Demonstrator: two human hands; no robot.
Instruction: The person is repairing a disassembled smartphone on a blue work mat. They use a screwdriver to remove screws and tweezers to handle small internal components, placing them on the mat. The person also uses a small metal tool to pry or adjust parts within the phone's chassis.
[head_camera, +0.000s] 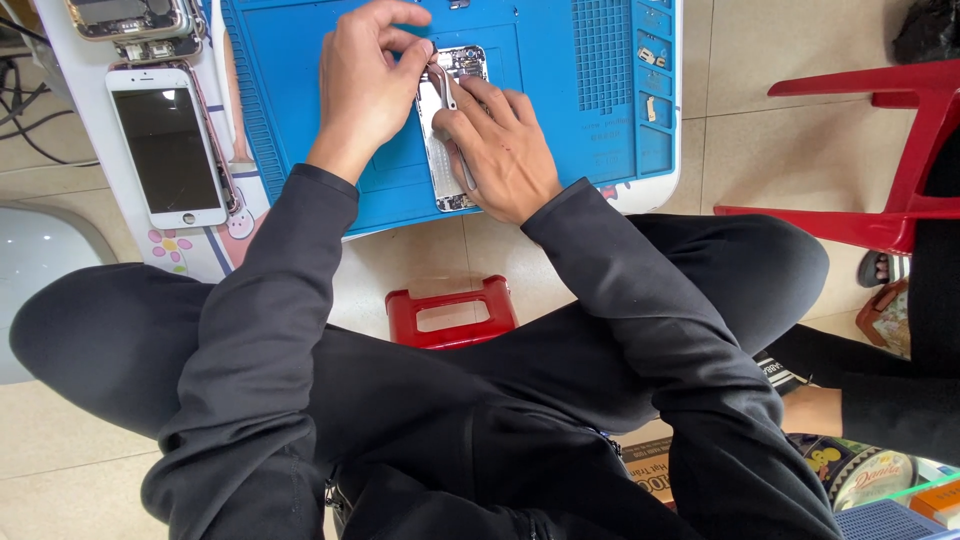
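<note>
On the blue mat (300, 60), left hand (365, 85) pinching tweezers (443, 85), right hand (500, 150) fingers pressing opened phone (445, 165)

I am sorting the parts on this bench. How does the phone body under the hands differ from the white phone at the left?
The phone body lies opened on the blue mat, its inner parts showing; the white phone lies off the mat, its dark screen up. The left hand and right hand touch the phone body; the white phone lies untouched. Both lie flat.
</note>
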